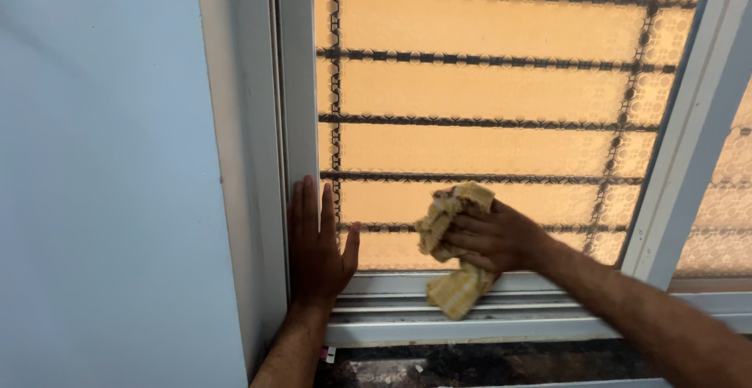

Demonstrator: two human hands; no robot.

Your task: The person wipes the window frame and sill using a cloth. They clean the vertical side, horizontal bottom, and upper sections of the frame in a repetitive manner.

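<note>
Wiping underway: yellow cloth [454, 251] bunched in right hand [501, 239] against frosted pane [486, 149]; left hand [317, 247] flat, fingers spread, braced on window frame [298, 122]. Bottom track [470, 310] judged due next.

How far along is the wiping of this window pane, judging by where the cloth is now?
Nothing on the frosted pane shows which parts are already wiped; no streaks or clean patches stand out. In hand: the right hand presses a bunched yellow cloth against the pane's bottom edge, while the left hand lies flat on the white frame. The sill track below looks dusty, so likely left.
</note>
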